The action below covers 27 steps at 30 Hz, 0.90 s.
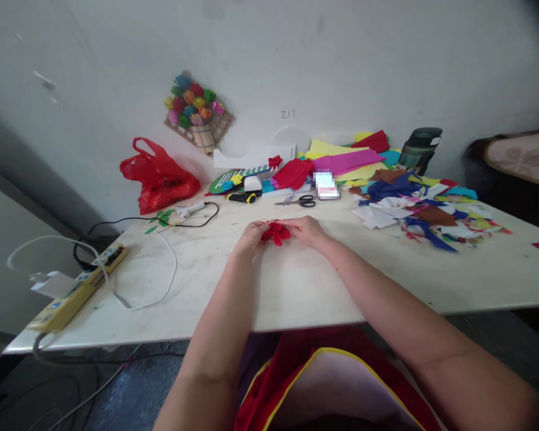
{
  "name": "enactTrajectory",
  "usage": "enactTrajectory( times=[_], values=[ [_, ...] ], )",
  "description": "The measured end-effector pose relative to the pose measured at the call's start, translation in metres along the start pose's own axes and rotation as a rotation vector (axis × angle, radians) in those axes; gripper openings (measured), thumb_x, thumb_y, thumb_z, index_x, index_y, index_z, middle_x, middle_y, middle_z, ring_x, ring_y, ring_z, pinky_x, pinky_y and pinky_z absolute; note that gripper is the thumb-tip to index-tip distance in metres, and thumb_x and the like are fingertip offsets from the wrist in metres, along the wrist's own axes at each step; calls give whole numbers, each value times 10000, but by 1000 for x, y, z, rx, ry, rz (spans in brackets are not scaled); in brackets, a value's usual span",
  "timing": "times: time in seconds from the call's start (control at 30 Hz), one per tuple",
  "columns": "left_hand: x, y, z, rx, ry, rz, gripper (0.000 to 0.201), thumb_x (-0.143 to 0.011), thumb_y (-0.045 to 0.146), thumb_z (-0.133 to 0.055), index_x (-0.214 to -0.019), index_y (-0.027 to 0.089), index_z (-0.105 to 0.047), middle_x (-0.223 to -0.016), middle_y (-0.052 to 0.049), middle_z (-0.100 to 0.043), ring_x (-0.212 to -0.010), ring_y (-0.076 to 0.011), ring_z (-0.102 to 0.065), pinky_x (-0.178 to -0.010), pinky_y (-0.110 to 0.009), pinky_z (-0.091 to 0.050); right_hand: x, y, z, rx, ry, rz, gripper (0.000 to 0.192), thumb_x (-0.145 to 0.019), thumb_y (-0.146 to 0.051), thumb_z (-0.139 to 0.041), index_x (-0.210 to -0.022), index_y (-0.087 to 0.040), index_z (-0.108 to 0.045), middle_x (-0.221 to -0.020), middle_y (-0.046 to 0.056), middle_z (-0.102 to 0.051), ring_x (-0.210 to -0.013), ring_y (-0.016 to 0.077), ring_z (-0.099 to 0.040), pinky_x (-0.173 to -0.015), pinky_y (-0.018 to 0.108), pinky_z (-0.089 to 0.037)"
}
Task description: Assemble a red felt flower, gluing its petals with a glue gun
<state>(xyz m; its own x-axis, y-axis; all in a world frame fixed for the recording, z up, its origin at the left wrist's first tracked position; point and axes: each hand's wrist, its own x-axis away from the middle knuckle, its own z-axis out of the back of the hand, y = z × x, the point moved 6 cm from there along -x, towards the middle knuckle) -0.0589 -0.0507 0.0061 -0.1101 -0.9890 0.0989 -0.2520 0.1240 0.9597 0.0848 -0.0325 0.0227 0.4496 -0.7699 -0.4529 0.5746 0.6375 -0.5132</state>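
1. Currently, both hands are holding one red petalled piece [277, 234] at the middle of the worktop [305, 290]; whether it is touching the surface, cannot tell.
2. Left hand [251, 236]: fingers are pinching the piece from its left side.
3. Right hand [309, 230]: fingers are clamping its upper right edge, thumb and index reaching toward the left hand.
4. Petals are spreading out below the fingers, toward the person.
5. Scissors [306, 202] are lying just beyond the right hand, near a pixelated object [326, 185].
6. A yellow-and-black tool [241, 198] is lying beyond the left hand.
7. Coloured scraps [424, 209] are piling up on the right, a dark bottle [418, 151] standing behind them.
8. On the left, a white glue gun [191, 209] is lying beside green leaf shapes [159, 220]; a red bag [164, 179] is sitting behind.
9. A power strip [78, 294] is resting along the worktop's left edge.
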Motion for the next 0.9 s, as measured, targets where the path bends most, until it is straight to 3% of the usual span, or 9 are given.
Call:
enactTrajectory(
  times=[0.17,0.3,0.47,0.67,0.9],
  values=[
    [1,1,1,11,47,-3,97,-718,181,-672,-726,88,-646,-631,-52,-634,-511,-124,-581,-441,-217,-466,3,-16,5,388,-59,68,427,-875,-173,-460,-1249,-322,-601,-1018,33,-731,-906,187,-666,-769,272,-478],
    [-2,-3,3,64,48,19,76,-746,155,-624,-771,87,-646,-692,-72,-655,-583,-152,-621,-482,-243,-508,5,-23,7,525,-72,94,425,-895,-178,-425,-1258,-320,-597,-909,53,-713,-812,172,-636,-661,246,-408],
    [-5,-7,7,97,61,38,101,-765,192,-641,-803,98,-643,-698,-64,-654,-582,-144,-619,-473,-234,-502,6,-26,8,534,-71,113,437,-891,-161,-421,-1258,-322,-597,-879,53,-692,-769,159,-599,-627,245,-361],
    [-1,-1,3,71,43,-24,212,-684,260,-748,-770,87,-661,-661,-53,-640,-538,-120,-585,-456,-214,-465,6,-24,9,514,-41,114,434,-886,-171,-426,-1253,-318,-605,-872,46,-700,-742,153,-597,-617,239,-365],
    [2,6,-3,-18,-44,-90,363,-601,372,-807,-789,79,-703,-660,-76,-663,-520,-118,-574,-469,-215,-418,6,-19,10,345,55,101,403,-919,-256,-420,-1294,-298,-562,-1035,27,-721,-881,176,-653,-757,249,-460]
  ],
)
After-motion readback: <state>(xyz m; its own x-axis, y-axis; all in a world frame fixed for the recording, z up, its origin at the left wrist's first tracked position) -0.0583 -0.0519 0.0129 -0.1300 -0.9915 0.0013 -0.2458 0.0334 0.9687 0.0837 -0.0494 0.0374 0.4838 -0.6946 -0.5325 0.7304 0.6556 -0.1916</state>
